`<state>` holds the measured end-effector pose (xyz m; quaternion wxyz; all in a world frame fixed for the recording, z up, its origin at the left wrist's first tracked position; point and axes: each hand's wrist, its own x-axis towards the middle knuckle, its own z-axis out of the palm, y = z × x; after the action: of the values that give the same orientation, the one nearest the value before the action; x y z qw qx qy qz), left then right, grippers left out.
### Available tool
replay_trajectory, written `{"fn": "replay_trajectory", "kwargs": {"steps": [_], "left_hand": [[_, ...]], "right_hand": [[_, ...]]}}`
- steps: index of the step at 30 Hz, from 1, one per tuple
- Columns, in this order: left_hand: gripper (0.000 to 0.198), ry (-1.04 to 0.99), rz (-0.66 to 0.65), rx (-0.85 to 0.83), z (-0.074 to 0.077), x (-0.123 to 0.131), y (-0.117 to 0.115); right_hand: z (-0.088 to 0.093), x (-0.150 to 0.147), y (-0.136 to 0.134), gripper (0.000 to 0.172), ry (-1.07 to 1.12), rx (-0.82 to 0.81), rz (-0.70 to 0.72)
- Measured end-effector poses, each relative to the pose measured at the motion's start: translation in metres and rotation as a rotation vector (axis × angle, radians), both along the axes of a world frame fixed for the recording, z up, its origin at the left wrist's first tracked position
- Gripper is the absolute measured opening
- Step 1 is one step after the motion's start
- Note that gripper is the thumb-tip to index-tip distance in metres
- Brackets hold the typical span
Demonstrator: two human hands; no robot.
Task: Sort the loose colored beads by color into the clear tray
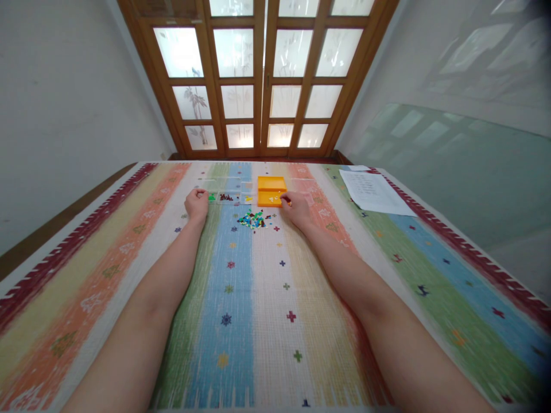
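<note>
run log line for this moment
left hand: beside green pieces | right hand: at open yellow box, right edge | mixed pieces: heaped on striped cloth | paper: right side

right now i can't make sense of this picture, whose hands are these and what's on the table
There is no machine: these are a person's bare hands, seen by a camera on their own head, looking forward and down. On the striped cloth lie a loose pile of coloured bits, clear boxes, an open orange box and, off to the right, papers. The left hand is by the leftmost clear box; the right hand is at the orange box. Whether either pinches a bit is too small to tell.
</note>
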<state>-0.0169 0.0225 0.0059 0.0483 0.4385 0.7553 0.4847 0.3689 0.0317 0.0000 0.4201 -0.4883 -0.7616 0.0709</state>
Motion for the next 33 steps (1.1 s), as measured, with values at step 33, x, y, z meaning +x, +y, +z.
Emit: {"fn": "replay_trajectory", "kwargs": {"steps": [33], "left_hand": [[0.024,0.24,-1.246,-0.338,0.035,0.057,-0.032]], "right_hand": [[0.005,-0.001,-0.005,0.019,-0.001,-0.039,-0.008]]}}
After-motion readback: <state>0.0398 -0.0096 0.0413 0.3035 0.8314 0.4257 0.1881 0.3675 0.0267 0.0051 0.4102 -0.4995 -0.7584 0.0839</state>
